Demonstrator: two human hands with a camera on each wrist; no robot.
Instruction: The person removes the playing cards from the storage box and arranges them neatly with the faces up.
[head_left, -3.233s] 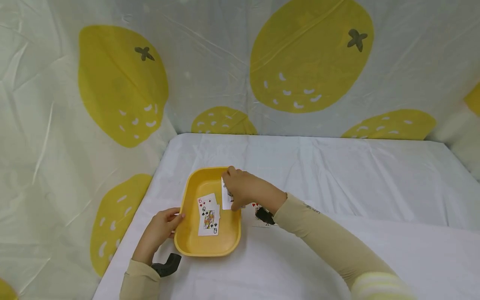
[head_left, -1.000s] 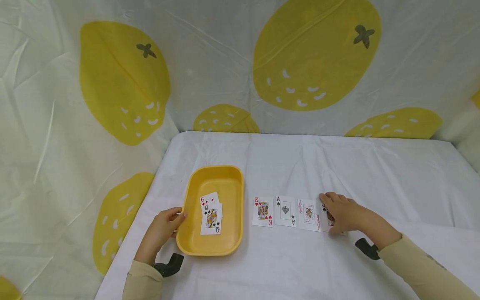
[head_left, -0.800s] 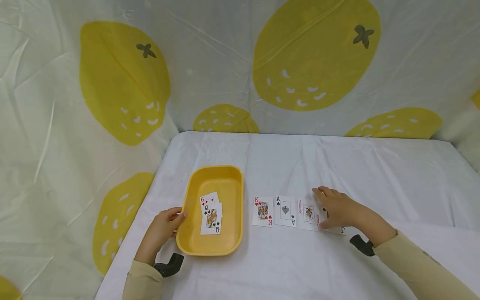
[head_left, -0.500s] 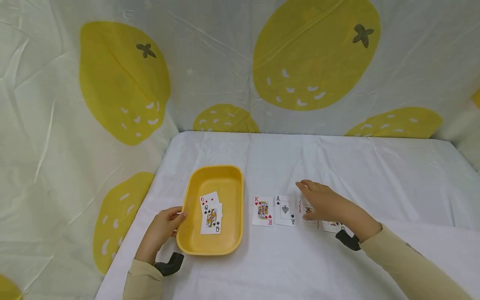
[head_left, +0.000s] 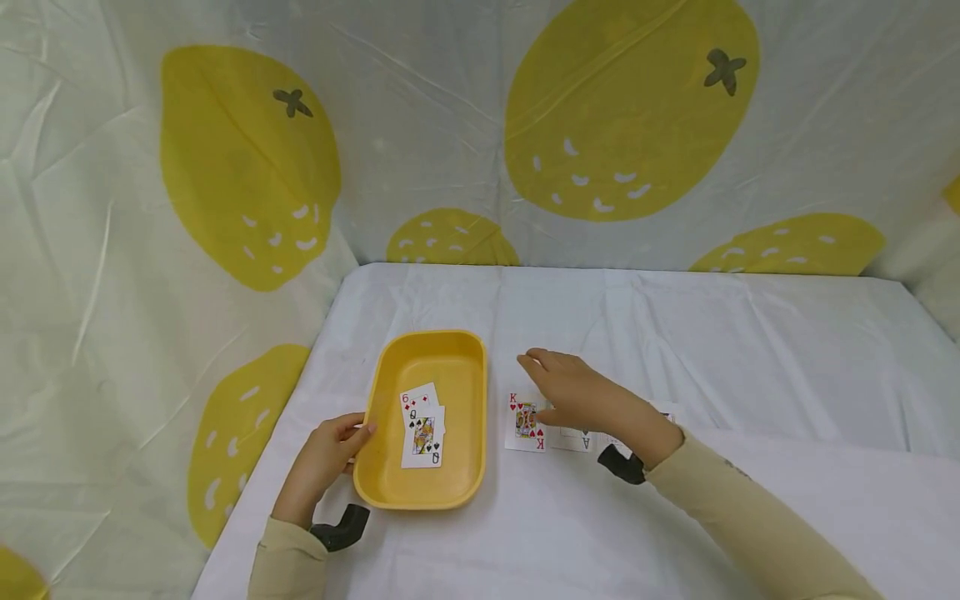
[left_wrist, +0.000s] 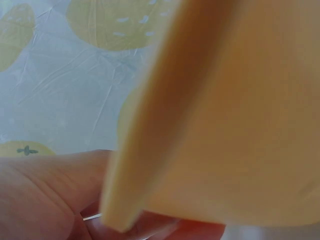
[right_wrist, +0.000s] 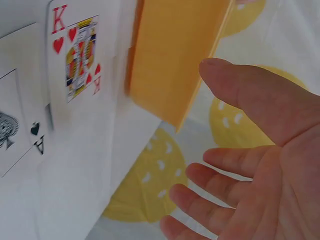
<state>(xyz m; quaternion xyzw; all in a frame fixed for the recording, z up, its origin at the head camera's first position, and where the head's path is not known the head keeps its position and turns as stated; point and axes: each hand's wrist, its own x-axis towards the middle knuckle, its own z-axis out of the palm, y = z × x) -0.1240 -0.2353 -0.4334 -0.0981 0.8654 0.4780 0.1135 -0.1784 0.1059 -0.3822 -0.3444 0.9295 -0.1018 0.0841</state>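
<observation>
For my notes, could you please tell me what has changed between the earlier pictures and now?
The right hand has let go of the playing card it held over the yellow tray, apparently the one now rightmost, and has come back left, empty, toward the tray. Unchanged: the left hand holds the tray's rim, and the six of diamonds and queen of spades lie inside.

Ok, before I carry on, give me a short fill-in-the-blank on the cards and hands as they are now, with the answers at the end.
1. The left hand grips the edge of a ____ tray.
2. In the tray, the queen of ____ lies partly over the six.
3. On the cloth, the card nearest the tray is the king of ____.
4. The right hand is holding ____.

Missing words: yellow; spades; hearts; nothing.
</observation>
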